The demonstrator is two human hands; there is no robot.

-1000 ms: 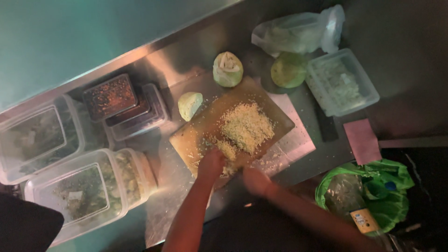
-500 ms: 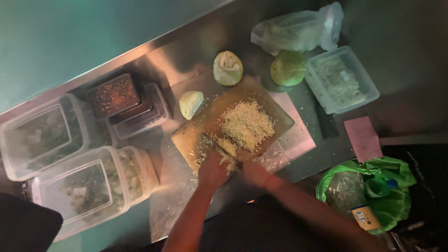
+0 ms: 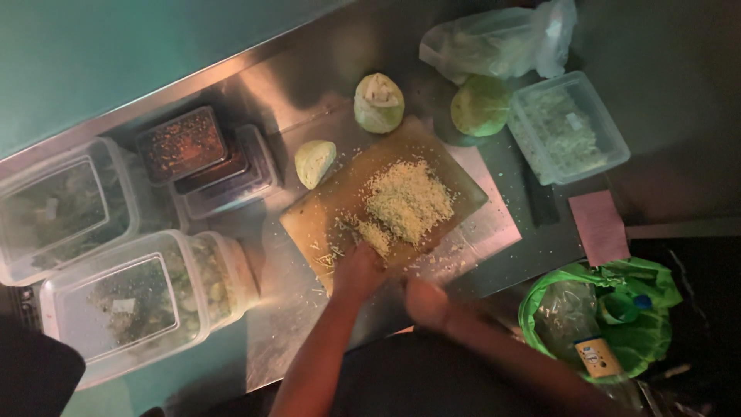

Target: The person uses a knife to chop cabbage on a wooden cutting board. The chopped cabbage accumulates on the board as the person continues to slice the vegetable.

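The shredded cabbage (image 3: 407, 202) lies in a pale yellow heap in the middle of the wooden cutting board (image 3: 324, 216). The board sits on the shiny metal worktop (image 3: 285, 324). The left hand (image 3: 360, 270) rests on the near edge of the board, and its fingers touch the small end of the heap that is closest to the person. The hand looks bunched over the shreds, but the picture is too dark to tell if the fingers pinch any. The big part of the heap lies just past this hand, farther from the person. The right hand (image 3: 427, 303) is beside the left hand, at the near edge of the board, a little apart from the heap. It looks curled up, and you cannot tell if it holds anything.

A small cabbage piece (image 3: 315, 162) lies just off the far left corner of the board. A bigger cut cabbage piece (image 3: 378, 103) sits at the far edge of the board. A round green cabbage (image 3: 481, 106) sits to the right of it, next to a clear tub (image 3: 570, 127) with pale shreds inside. Clear boxes (image 3: 123, 301) with green food stand well to the left. A green bag (image 3: 602, 316) sits near the right arm.
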